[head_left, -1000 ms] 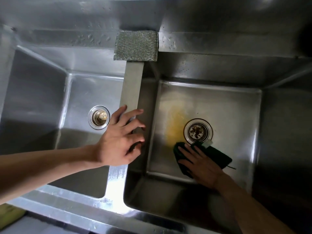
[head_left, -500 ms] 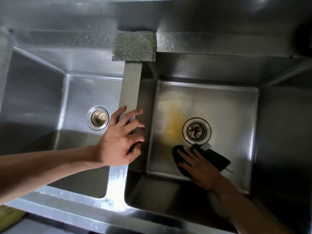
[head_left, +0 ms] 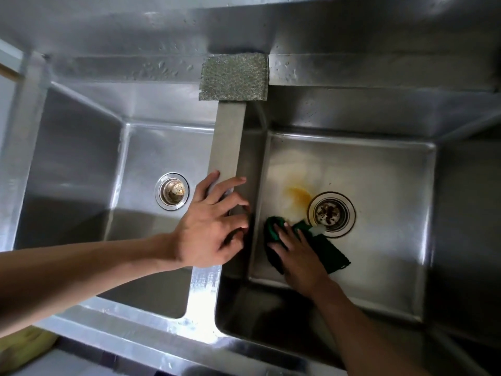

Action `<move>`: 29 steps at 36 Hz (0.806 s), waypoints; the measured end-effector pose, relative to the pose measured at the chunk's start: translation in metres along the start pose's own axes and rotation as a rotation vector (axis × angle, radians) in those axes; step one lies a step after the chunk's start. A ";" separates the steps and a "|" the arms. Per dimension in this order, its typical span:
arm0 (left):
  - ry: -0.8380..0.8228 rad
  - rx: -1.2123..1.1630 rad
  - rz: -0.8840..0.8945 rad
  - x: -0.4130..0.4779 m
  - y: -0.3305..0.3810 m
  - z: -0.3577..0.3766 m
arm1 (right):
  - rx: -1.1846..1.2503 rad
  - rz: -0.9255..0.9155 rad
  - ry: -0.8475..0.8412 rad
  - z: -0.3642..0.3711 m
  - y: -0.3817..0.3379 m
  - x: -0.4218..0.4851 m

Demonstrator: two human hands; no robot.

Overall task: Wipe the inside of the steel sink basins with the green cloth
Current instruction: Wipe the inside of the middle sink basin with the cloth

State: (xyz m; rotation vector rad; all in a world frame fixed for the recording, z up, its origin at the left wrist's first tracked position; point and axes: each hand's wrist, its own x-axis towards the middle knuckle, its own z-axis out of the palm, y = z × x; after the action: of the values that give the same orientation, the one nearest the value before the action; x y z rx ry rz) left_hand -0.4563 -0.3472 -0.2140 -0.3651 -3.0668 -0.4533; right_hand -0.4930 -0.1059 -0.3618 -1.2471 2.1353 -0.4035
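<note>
Green cloth (head_left: 329, 249), only one, lies on the floor of the right basin (head_left: 387, 180), under the right hand (head_left: 301, 257). The hand does not close around it: the palm and the nearly straight, spread fingers press it flat against the steel. The cloth is longer than it is wide, and its long axis runs diagonally. One end, bunched, comes out past the fingertips and points toward the divider (head_left: 229, 137). The other end, flatter, comes out on the little-finger side of the hand and points toward the near right corner of the basin. A small pale tag of the cloth lies just beyond the fingers, at the rim of the drain (head_left: 331, 214).

An orange-brown stain (head_left: 298, 194), one patch, sits ahead of the fingertips, between the cloth and the far wall, just beside that drain.

The left hand (head_left: 208, 232) rests on top of the divider with the fingers spread and a little bent, the tips reaching over its right edge; it holds nothing.

There are two basins and two drains, one drain in each. The second drain (head_left: 172, 191) is in the left basin (head_left: 81, 164), just beside the left thumb. One grey scouring pad (head_left: 234, 77) lies at the far end of the divider, well beyond the left fingers.
</note>
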 end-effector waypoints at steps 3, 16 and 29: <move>0.011 -0.001 0.001 0.000 0.000 0.001 | -0.055 -0.187 -0.120 0.013 0.003 -0.015; 0.019 -0.008 0.005 0.000 0.000 0.000 | -0.179 -0.322 -0.145 -0.004 0.025 -0.002; 0.031 -0.020 0.007 0.000 -0.001 0.000 | -0.163 -0.159 -0.098 -0.017 0.049 -0.033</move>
State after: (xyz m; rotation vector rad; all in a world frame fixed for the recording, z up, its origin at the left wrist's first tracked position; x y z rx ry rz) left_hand -0.4568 -0.3479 -0.2143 -0.3659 -3.0324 -0.4857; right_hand -0.5252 -0.0534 -0.3640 -1.5036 2.0259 -0.2331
